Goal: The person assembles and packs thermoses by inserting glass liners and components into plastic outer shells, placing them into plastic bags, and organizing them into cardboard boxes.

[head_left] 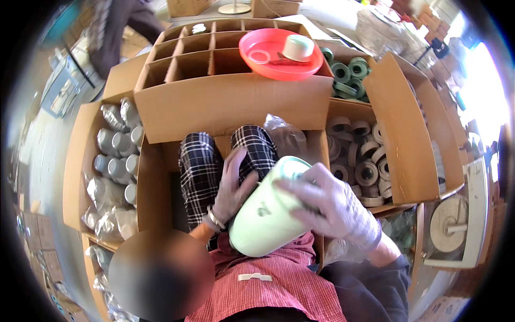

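Note:
A large mint-green tumbler (263, 222) lies tilted across my lap, its rimmed end pointing up and away to the right. My right hand (335, 206), in a thin whitish glove, is wrapped over the tumbler's upper right side, with the fingers slightly blurred. On the other side, my left hand (233, 188), also gloved, has its fingers stretched and spread beside the tumbler. Its palm is close to the wall, but I cannot tell whether it touches. A small dark mark shows on the tumbler's side. The tumbler hides part of the red checked apron (279, 284).
Ahead stands a divided carton (230, 102) with a red basin (252, 56) on it, holding a pale green cup (298, 48). Left, a box holds grey-white bottles (120, 142). Right, boxes hold green rings (357, 70) and grey ring-shaped parts (366, 173). A person's legs (110, 43) appear far left.

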`<control>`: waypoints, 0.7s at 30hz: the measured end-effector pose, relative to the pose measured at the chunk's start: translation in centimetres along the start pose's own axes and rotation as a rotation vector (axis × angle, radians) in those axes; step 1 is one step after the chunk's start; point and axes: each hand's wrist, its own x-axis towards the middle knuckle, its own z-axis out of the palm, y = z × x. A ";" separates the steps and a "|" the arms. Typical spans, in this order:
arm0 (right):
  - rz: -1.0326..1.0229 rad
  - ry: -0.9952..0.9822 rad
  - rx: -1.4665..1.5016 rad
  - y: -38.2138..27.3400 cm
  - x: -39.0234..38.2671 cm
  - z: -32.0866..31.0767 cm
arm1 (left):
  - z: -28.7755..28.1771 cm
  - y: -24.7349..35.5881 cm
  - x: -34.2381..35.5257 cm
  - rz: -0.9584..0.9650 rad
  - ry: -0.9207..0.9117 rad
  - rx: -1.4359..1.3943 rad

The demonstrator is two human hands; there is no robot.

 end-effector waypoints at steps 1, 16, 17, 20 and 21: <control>0.210 -0.001 -0.046 -0.2 -0.4 0.1 | 0.4 0.0 -2.1 -0.061 -0.007 0.017; 0.163 0.122 0.135 7.5 -12.7 5.1 | -2.7 0.5 -5.0 -1.182 -0.716 -0.818; 0.108 0.295 0.349 6.5 -11.6 6.5 | -3.0 0.2 -5.2 -1.120 -0.734 -0.665; -0.027 0.325 0.700 4.8 -9.5 8.1 | -3.7 2.8 -3.3 -1.050 -0.659 -0.179; -0.063 0.376 0.588 5.0 -9.1 8.3 | -4.1 4.4 -1.9 -0.750 -0.568 -0.167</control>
